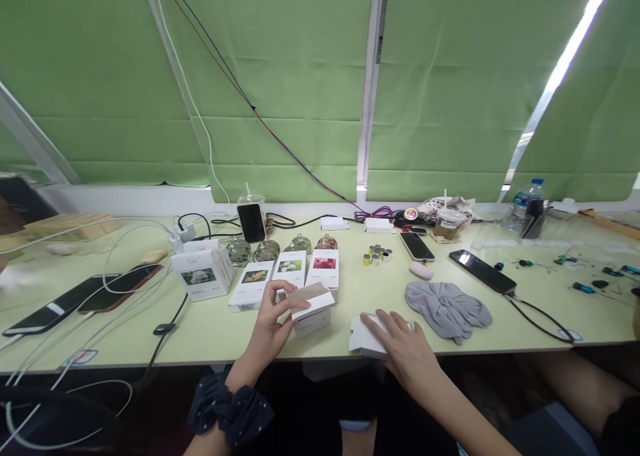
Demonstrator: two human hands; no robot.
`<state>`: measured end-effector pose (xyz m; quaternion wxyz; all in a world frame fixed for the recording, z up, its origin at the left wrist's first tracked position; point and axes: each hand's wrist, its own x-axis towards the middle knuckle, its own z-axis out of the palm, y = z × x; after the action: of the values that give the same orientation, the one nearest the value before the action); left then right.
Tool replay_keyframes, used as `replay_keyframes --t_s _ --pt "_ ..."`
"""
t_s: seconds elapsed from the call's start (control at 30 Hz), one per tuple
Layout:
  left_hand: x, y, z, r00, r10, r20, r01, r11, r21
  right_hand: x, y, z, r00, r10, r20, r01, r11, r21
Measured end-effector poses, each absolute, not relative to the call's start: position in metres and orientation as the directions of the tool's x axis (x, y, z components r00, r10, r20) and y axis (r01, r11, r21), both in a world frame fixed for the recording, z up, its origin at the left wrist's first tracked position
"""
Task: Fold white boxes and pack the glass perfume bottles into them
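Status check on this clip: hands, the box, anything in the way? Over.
Left hand gripping open white box. Right hand flat on white card sleeve. Grey cloth close beside it; flower boxes just behind.

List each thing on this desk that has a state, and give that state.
white box, flap open, held by left hand
flat white carton, pressed under open right hand
propped phone, upright, screen dark
water bottle, upright, capped
grey cloth, crumpled
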<state>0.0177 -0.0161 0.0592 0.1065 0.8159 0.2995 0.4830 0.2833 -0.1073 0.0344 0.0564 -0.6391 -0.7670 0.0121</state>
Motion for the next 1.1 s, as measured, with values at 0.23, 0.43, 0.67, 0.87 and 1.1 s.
replay_keyframes --t_s 0.23,0.43,0.67,0.87,1.1 --pt "0.018 -0.017 0.052 0.318 0.583 0.748 0.355 -0.805 0.476 0.307 -0.114 0.034 -0.202 0.956 0.213 0.890 0.270 -0.368" --pt "0.017 -0.014 0.048 0.285 0.545 0.788 0.277 -0.834 0.477 0.314 -0.091 0.064 0.123 0.948 0.294 0.527 0.189 -0.828" --pt "0.017 -0.015 0.048 0.239 0.559 0.794 0.277 -0.823 0.496 0.233 -0.056 0.135 -0.151 0.979 0.136 -0.486 0.046 -0.873" --pt "0.012 -0.013 0.031 0.144 0.636 0.758 0.389 -0.741 0.548 0.166 -0.030 0.149 -0.463 0.886 0.027 -0.508 -0.240 -0.827" --pt "0.017 -0.018 0.039 0.194 0.598 0.777 0.256 -0.796 0.549 0.176 -0.017 0.133 -0.334 0.942 -0.008 -0.514 -0.190 -0.837"
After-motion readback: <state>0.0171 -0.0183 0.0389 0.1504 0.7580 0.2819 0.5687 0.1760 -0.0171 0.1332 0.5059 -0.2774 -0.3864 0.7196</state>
